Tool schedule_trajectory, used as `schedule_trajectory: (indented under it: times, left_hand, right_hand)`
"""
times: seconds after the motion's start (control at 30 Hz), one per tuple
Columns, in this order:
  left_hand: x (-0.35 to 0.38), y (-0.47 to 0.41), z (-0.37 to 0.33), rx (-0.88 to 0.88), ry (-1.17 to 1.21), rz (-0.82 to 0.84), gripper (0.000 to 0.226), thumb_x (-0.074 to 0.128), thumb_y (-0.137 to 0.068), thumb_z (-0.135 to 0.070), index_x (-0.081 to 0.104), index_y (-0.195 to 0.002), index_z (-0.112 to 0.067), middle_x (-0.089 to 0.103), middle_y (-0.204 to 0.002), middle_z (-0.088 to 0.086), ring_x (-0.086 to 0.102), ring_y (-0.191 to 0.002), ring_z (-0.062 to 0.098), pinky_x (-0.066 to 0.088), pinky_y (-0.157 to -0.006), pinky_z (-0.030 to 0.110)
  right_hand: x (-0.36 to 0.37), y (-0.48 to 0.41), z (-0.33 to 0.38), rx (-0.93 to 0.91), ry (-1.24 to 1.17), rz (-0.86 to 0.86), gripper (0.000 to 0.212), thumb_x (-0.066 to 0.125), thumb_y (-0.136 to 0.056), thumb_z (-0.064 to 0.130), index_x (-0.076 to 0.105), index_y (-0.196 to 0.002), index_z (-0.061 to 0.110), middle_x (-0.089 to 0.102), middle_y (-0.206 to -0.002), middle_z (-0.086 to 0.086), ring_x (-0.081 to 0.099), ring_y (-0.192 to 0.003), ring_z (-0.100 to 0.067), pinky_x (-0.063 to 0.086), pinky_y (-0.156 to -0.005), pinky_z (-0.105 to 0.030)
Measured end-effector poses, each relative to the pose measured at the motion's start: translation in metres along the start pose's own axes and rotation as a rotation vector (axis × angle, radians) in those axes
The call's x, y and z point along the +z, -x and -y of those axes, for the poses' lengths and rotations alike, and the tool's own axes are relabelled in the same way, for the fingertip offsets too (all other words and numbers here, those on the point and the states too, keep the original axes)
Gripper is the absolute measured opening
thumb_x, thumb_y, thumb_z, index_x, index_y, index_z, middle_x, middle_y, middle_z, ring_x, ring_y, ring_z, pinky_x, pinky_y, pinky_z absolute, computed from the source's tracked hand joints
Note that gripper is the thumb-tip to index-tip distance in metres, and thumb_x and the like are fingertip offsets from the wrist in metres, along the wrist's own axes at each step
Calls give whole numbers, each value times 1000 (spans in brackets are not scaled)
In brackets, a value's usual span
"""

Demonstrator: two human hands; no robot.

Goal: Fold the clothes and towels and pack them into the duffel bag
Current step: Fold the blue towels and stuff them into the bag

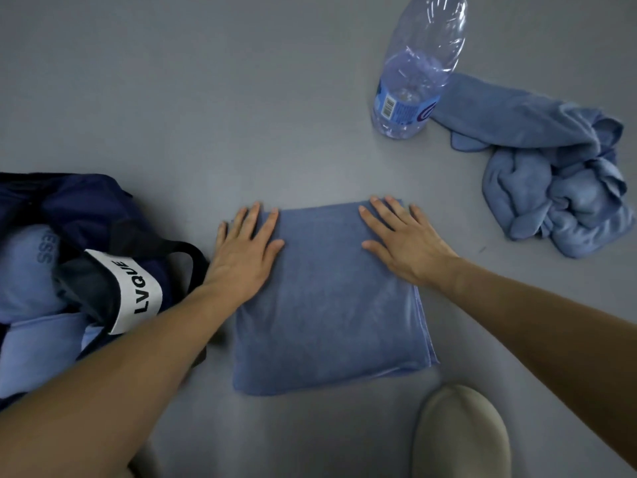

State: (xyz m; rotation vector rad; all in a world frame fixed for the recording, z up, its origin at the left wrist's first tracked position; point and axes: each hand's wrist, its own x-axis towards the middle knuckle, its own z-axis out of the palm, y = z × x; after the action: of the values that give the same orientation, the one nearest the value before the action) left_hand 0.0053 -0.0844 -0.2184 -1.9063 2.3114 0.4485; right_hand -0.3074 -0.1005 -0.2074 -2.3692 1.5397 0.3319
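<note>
Beside the duffel bag (pixel 86 208), a folded towel (pixel 327 312) pressed flat

Fingers straight and gripping nothing, the left hand (pixel 246 250) and right hand (pixel 403 243) press the towel's far end. Nearly square, it lies on the grey floor (pixel 172 98) straight ahead of the person. The bag gapes just left of it, so the left hand is nearer; 1 crumpled towel (pixel 551 188) waits well to the right.

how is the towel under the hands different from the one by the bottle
The folded towel lies flat as a neat rectangle; the crumpled towel is a loose, bunched heap. The folded towel has the left hand and right hand resting flat on its far end; the crumpled towel is untouched, next to the water bottle. Both are blue.
</note>
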Motion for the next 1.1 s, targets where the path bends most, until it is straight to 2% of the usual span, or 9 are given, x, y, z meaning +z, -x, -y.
schedule_trajectory:
  times: [0.1, 0.17, 0.27, 0.33, 0.43, 0.57, 0.7, 0.87, 1.1]
  left_hand:
    - [-13, -12, 9, 51, 55, -185, 40, 50, -101, -18, 55, -141, -15, 56, -136, 18, 54, -118, 45, 49, -98, 53]
    - [-23, -16, 15, 18, 61, -191, 35, 57, -96, -11, 62, -130, -17, 59, -118, 16, 56, -101, 44, 53, -85, 51]
    - [-31, -20, 16, -44, 81, -163, 28, 59, -96, -14, 64, -123, -18, 60, -112, 15, 55, -99, 42, 51, -83, 49]
    - [-31, -23, 16, -80, 107, -146, 24, 58, -97, -18, 62, -121, -19, 62, -111, 13, 55, -101, 39, 49, -84, 47]
    - [-32, -27, 18, -143, 160, -138, 20, 60, -97, -19, 64, -116, -18, 65, -109, 10, 56, -102, 34, 47, -84, 44]
    - [-40, -24, 19, -142, 170, -205, 15, 60, -96, -17, 69, -108, -13, 64, -106, 12, 56, -103, 35, 46, -85, 43]
    - [-57, -18, 23, -157, 241, -340, 11, 58, -96, -15, 67, -101, -15, 61, -103, 9, 56, -101, 33, 47, -83, 44]
    - [-72, 28, 18, -85, 233, -439, 8, 59, -97, -12, 65, -102, -13, 62, -105, 5, 52, -97, 29, 38, -78, 33]
    - [-39, 128, 23, 210, 20, -225, 9, 52, -89, -20, 61, -91, -17, 59, -90, 0, 54, -80, 28, 47, -67, 43]
  right_hand:
    - [-6, -10, -9, -41, 39, 31, 56, 20, -107, 42, 8, -160, 27, 9, -168, -4, 9, -154, -28, 17, -121, -48]
    - [-10, -15, -12, -64, 25, 8, 53, 33, -108, 33, 22, -159, 25, 20, -165, -8, 20, -150, -33, 25, -118, -47]
    - [-16, -20, -11, -36, -130, -117, 43, 50, -103, 22, 50, -146, 20, 47, -149, -12, 44, -133, -40, 40, -108, -48]
    - [-21, -24, -8, 62, -245, -180, 38, 53, -99, 17, 57, -138, 19, 57, -132, -11, 51, -116, -39, 44, -100, -46]
    - [-28, -33, -12, 186, -294, -163, 29, 57, -96, 15, 59, -124, 15, 60, -115, -14, 52, -108, -38, 45, -95, -47]
    - [-31, -36, -20, 212, -305, -137, 17, 56, -96, 15, 65, -111, 12, 63, -111, -14, 51, -110, -36, 44, -92, -40]
    - [-47, -31, -19, 223, -388, -306, 15, 56, -96, 15, 66, -107, 13, 61, -108, -10, 50, -108, -33, 39, -84, -34]
    - [-68, 22, -2, 43, -401, -431, 10, 57, -95, 15, 65, -101, 15, 64, -98, -3, 54, -96, -27, 34, -77, -28]
    - [-16, 111, 14, -285, -166, -353, 18, 53, -91, 18, 70, -92, 15, 64, -85, -3, 61, -76, -29, 52, -68, -36]
